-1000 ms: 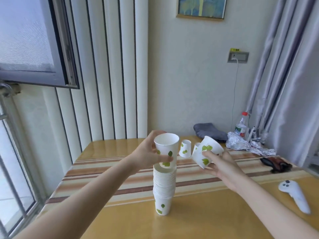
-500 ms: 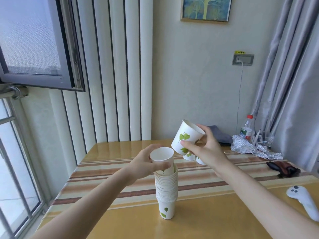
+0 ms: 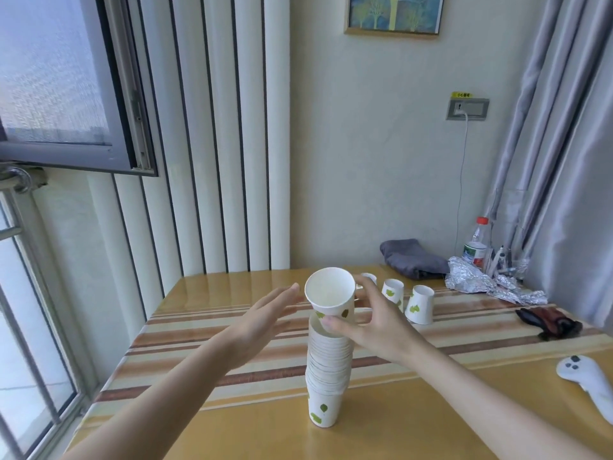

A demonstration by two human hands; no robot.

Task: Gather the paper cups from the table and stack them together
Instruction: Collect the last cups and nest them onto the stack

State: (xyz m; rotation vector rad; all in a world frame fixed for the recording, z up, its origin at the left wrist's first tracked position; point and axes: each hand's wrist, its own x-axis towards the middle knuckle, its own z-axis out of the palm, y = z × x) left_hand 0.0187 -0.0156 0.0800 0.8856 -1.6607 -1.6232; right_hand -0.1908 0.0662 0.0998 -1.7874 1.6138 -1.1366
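A tall stack of white paper cups with green leaf prints (image 3: 326, 370) stands on the wooden table (image 3: 414, 413). My right hand (image 3: 371, 322) grips the top cup (image 3: 330, 293), which sits tilted in the mouth of the stack. My left hand (image 3: 265, 318) is just left of the stack, fingers spread, holding nothing and not touching it. Three more cups stand upside down behind: one mostly hidden behind my right hand (image 3: 369, 278), one in the middle (image 3: 393, 293), one to the right (image 3: 420, 304).
A grey cloth (image 3: 411, 258), a plastic bottle (image 3: 476, 247) and crumpled foil (image 3: 481, 285) lie at the table's back right. A dark object (image 3: 547, 322) and a white controller (image 3: 587, 383) sit near the right edge. An open window is on the left.
My right hand brought its cup over and set it into the top of the stack. My left hand let go of the stack and opened beside it.
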